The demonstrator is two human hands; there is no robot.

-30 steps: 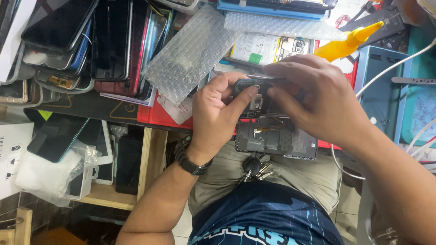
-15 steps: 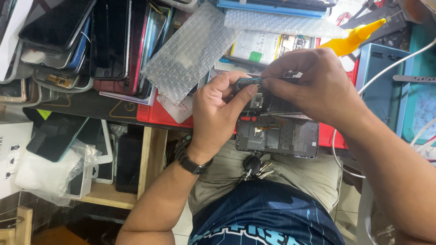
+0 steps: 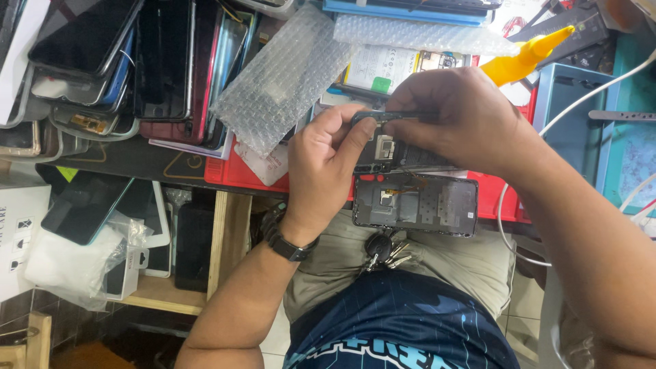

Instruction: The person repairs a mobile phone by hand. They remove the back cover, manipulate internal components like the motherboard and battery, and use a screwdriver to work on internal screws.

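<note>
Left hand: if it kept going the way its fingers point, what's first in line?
Probably the bubble wrap sheet: the left hand grips the opened phone, fingers aimed up toward it. Depth unclear.

An opened dark phone body (image 3: 389, 147) is held edge-up above its detached back cover (image 3: 415, 203), which lies flat.

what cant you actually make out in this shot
Head view only:
- Front end of the dark phone part: hidden under the right hand.
- Opened phone under the hands: mostly covered by the left hand and the right.
- Tiny components in the phone back cover: too small to identify.
- Yellow glue bottle: body hidden behind the right hand.
- Stacked phones: cut off by the top edge.
</note>
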